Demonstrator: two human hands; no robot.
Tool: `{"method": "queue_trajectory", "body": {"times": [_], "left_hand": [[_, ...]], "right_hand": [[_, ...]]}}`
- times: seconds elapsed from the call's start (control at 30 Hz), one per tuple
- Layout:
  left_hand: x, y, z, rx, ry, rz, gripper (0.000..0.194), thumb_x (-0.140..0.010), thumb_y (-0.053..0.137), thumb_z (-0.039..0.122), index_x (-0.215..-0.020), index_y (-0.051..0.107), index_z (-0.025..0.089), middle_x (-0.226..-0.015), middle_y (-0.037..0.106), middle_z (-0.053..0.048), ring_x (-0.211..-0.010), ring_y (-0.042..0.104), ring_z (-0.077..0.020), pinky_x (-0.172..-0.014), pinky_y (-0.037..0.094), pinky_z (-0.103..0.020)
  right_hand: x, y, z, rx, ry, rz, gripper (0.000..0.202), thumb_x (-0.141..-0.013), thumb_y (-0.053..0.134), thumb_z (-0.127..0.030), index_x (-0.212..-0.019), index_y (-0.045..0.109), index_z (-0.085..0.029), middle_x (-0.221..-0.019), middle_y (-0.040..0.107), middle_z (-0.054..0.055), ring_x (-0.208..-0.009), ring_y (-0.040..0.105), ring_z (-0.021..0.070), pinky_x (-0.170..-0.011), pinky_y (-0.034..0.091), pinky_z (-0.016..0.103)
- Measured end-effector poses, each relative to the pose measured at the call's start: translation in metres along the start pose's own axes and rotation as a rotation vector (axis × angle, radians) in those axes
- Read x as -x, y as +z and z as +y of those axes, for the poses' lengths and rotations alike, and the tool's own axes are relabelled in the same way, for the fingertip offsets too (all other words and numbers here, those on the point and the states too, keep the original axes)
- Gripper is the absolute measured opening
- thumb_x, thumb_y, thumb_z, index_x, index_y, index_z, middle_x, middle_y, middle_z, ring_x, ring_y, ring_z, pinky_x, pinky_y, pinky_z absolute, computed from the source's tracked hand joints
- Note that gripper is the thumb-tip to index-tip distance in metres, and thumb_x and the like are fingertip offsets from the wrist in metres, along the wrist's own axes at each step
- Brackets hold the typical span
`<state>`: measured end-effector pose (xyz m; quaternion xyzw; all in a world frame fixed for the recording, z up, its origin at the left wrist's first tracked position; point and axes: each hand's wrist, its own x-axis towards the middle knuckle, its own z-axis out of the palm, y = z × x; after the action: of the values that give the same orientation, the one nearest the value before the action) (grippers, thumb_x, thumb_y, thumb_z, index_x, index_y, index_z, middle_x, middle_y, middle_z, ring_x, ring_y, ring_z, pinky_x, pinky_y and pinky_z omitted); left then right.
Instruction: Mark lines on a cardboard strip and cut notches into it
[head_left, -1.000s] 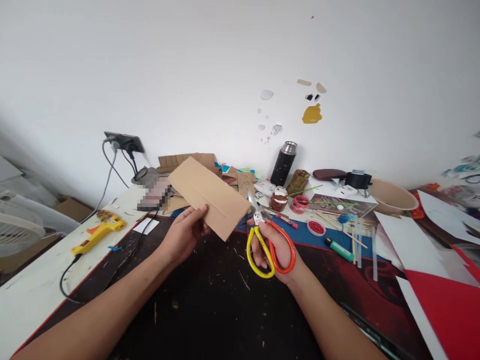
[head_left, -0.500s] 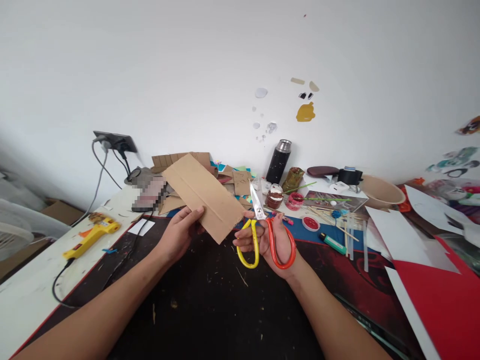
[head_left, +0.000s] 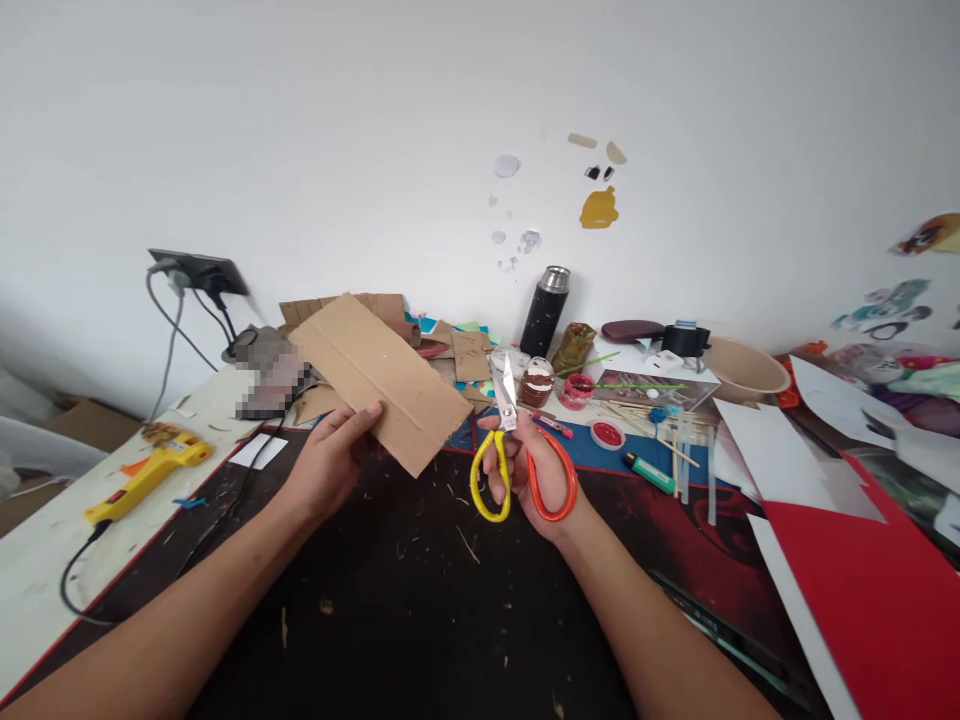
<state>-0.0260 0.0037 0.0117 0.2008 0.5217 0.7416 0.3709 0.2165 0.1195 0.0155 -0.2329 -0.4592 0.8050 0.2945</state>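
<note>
Card [head_left: 382,385] in the left hand [head_left: 334,458], scissors [head_left: 508,412] in the right hand [head_left: 544,485], both above the dark mat [head_left: 420,610]
The left hand is clamped on the card near its lower edge, thumb on top, the card slanting down to the right; the right hand is closed around the scissors, yellow and red loops toward the person, blades pointing to the wall [head_left: 360,150] and near the card's right corner; beyond stands a flask [head_left: 544,320], a glue gun [head_left: 150,480] lies to the left, a red sheet [head_left: 847,590] to the right
</note>
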Motion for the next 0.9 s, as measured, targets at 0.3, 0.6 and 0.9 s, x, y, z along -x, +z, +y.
{"method": "queue_trajectory", "body": {"times": [0.3, 0.6, 0.9], "left_hand": [[-0.001, 0.0, 0.012, -0.036, 0.089, -0.005, 0.058, -0.055, 0.112, 0.056, -0.085, 0.079, 0.018, -0.078, 0.077, -0.004, -0.063, 0.063, -0.0169, -0.051, 0.052, -0.027], [0.003, 0.003, 0.013, -0.036, 0.115, -0.011, 0.057, -0.056, 0.112, 0.058, -0.083, 0.081, 0.018, -0.077, 0.076, -0.004, -0.059, 0.06, -0.0144, -0.05, 0.05, -0.026], [-0.001, 0.001, 0.022, 0.082, 0.07, -0.043, 0.051, -0.062, 0.111, 0.049, -0.073, 0.072, 0.017, -0.064, 0.069, -0.002, -0.058, 0.065, -0.0146, -0.053, 0.052, -0.025]], "right_hand": [[0.005, 0.013, 0.003, 0.074, 0.004, -0.059, 0.073, -0.087, 0.087, -0.082, -0.114, 0.077, -0.016, -0.067, 0.073, -0.001, -0.042, 0.059, 0.0134, -0.044, 0.043, 0.025], [0.005, 0.013, 0.005, 0.137, -0.046, 0.017, 0.062, -0.093, 0.084, -0.075, -0.109, 0.075, -0.016, -0.063, 0.067, -0.004, -0.04, 0.055, 0.0122, -0.043, 0.042, 0.024], [0.01, 0.018, 0.006, 0.277, -0.064, -0.061, 0.057, -0.097, 0.082, -0.073, -0.105, 0.074, -0.017, -0.064, 0.066, -0.004, -0.043, 0.055, 0.0116, -0.045, 0.045, 0.024]]}}
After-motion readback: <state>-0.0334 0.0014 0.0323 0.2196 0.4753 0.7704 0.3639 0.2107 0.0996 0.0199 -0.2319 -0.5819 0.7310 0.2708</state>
